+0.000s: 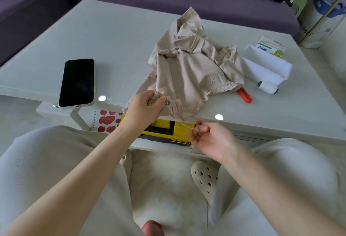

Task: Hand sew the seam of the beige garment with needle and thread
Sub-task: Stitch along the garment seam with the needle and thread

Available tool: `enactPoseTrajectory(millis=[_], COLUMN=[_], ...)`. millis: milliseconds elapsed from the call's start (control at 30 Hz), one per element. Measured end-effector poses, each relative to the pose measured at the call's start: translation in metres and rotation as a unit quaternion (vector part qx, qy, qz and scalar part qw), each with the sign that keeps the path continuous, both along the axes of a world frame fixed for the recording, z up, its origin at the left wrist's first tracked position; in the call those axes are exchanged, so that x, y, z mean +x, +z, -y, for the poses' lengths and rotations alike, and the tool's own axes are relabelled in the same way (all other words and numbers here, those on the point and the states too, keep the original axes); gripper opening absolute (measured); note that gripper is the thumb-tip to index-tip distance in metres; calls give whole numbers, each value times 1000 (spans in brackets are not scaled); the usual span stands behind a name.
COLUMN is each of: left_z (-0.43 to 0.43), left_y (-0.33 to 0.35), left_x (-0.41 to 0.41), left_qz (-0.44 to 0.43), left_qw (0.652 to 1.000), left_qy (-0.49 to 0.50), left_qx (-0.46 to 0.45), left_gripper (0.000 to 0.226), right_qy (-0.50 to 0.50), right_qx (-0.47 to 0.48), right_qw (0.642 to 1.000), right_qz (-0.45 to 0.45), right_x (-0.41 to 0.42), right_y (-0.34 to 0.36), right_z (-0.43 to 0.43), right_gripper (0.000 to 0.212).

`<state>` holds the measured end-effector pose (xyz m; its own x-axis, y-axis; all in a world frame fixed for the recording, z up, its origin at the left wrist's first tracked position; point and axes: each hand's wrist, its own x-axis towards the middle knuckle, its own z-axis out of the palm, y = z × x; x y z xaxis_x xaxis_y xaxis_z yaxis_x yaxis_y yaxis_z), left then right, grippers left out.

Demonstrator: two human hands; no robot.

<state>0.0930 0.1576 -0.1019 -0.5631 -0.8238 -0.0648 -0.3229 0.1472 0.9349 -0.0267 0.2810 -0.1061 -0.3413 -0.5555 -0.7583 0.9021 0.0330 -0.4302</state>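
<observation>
Just below the near edge of the pale grey table (121, 48), a thin beige thread (185, 125) was pinched in the curled fingers of the right hand (207, 138) and held taut, apparently to tighten a stitch. At that edge, the seam was pinched by the left hand (146, 104) to steady it. Behind, the crumpled beige cloth garment (191, 67) was heaped mid-table, with a white thread spool (267, 87) towards the right edge.
</observation>
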Motion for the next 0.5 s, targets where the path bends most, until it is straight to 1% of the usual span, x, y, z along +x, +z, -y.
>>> enactPoseTrajectory(millis=[100, 200, 333, 500], left_z=[2, 5, 5, 6], left_y=[-3, -6, -8, -9], left_x=[-2, -2, -2, -3], left_qz=[14, 31, 47, 52], left_qw=[1000, 999, 998, 998], left_qy=[8, 17, 18, 17], left_qx=[-7, -13, -22, -30], left_gripper=[19, 23, 21, 24], right_qy=[-13, -40, -78, -48], right_qx=[-4, 3, 1, 11], right_qw=[1000, 999, 997, 996], right_qz=[-20, -31, -22, -67], right_x=[-16, -39, -68, -89], right_y=[10, 19, 31, 35], right_z=[-7, -18, -31, -34], right_gripper=[28, 28, 34, 35])
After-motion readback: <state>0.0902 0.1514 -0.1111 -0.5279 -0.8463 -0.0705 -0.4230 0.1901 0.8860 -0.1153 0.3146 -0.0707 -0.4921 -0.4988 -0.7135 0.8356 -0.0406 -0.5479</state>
